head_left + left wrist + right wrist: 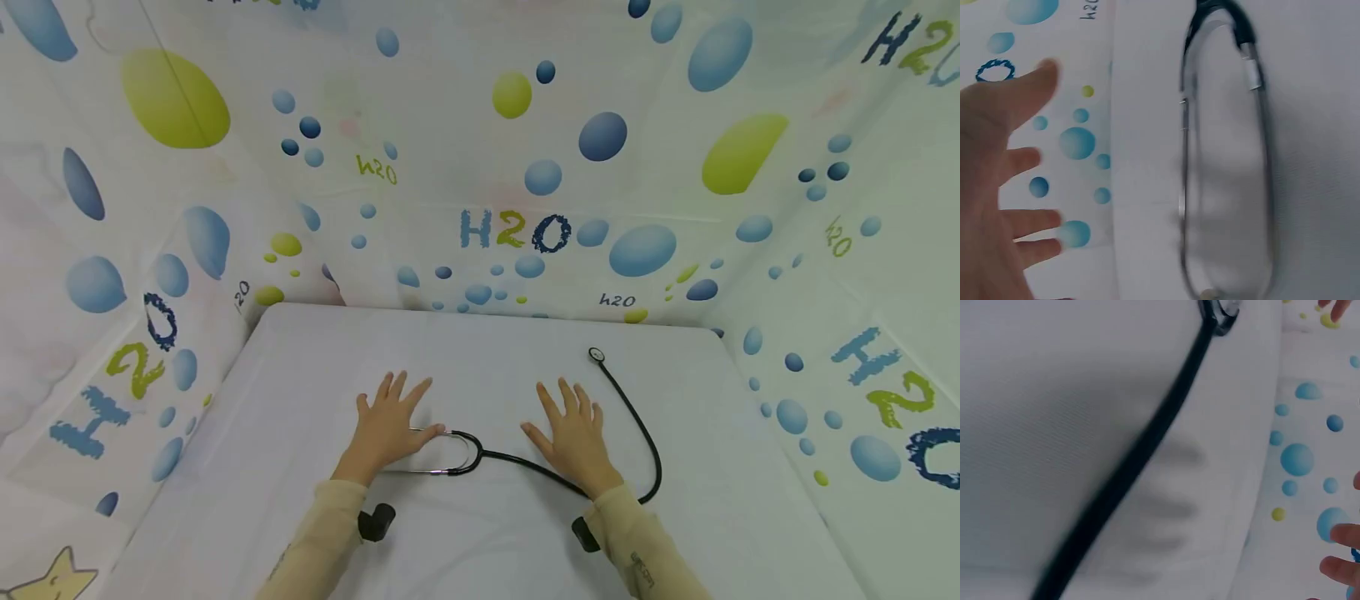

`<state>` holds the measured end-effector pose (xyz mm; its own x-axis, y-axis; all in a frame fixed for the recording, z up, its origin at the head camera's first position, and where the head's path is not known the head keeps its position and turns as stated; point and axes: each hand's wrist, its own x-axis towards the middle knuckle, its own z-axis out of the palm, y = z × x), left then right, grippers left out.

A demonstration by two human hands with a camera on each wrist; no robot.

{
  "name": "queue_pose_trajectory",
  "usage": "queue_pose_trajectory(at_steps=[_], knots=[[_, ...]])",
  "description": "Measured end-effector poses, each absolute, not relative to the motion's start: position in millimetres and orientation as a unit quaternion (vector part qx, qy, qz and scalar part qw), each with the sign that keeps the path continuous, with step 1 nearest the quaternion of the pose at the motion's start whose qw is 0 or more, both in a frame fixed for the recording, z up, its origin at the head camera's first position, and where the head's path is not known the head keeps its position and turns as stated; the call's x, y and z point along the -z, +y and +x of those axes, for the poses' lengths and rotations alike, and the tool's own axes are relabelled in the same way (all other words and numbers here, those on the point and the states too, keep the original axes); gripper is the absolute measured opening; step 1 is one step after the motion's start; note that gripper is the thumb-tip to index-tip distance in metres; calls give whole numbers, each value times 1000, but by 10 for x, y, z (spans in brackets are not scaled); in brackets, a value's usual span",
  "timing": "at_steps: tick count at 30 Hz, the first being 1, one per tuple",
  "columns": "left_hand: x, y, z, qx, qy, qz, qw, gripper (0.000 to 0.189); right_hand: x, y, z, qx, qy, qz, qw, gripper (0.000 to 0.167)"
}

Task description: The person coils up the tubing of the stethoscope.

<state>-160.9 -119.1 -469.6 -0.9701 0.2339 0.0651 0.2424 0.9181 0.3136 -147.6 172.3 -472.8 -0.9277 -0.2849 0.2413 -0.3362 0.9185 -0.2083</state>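
Observation:
A stethoscope with black tubing (521,461) and silver ear tubes lies across the white table. Its round chest piece (596,355) is at the far right end of the curved tube. My left hand (388,427), fingers spread, hovers over the ear tubes and hides part of them. In the left wrist view the metal ear tubes (1266,162) stand apart from the left hand (991,181). Above the middle of the tubing is my right hand (577,439), fingers also spread and holding nothing. Only some right fingertips (1344,569) show in the right wrist view, away from the tube (1129,459).
The white table (322,358) is bounded at the back and sides by a white curtain (450,150) printed with blue and green drops and H2O lettering. Each wrist wears a small black device, seen at the left wrist (377,522) and right wrist (585,534).

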Motion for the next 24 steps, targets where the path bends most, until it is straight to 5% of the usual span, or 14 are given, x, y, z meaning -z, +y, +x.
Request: queue_pose_trajectory(at_steps=[7,14,24], knots=[[4943,-1066,-1479,145,-973,-162,-82,78,4987,1594,-1296,-111,-963,231,87,41],[5070,-968,-1434,127,-973,-185,-59,76,5239,1457,-1272,-76,-954,278,88,19],[5227,-953,-1435,121,-976,-174,-41,45,5437,1433,-1307,-77,-966,230,91,15]])
